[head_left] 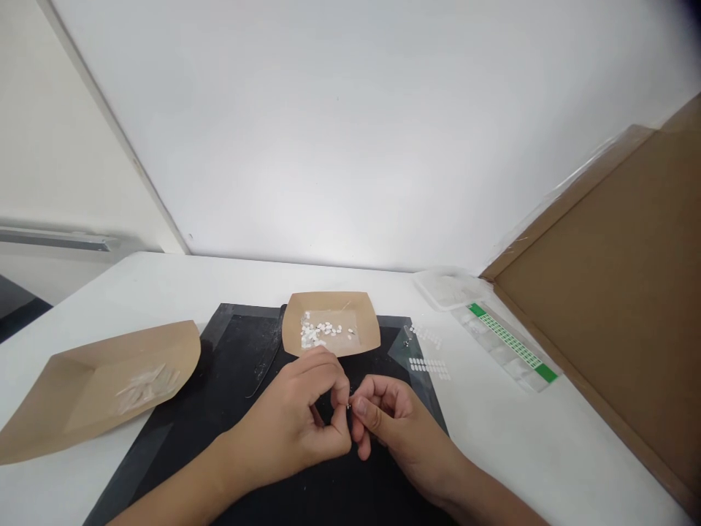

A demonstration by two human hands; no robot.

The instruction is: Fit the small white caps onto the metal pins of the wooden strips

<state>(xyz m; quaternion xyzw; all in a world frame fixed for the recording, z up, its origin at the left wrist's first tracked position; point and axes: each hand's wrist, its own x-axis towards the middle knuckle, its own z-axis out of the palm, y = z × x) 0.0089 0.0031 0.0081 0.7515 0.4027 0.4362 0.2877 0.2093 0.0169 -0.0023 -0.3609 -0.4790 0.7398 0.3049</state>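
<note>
Over the black mat, my left hand and my right hand meet at their fingertips. A tiny shiny metallic piece shows between them, too small to identify. Thumb and index finger of my left hand are pinched at it, and my right thumb and index finger close on it from the other side. Just beyond my hands sits a small brown paper tray, which holds small white oval pieces on a clear film.
At the left lies a larger brown tray with small clear bags. On the right are rows of white oval stickers, a clear case with a green-edged label, a translucent lid and a cardboard box wall.
</note>
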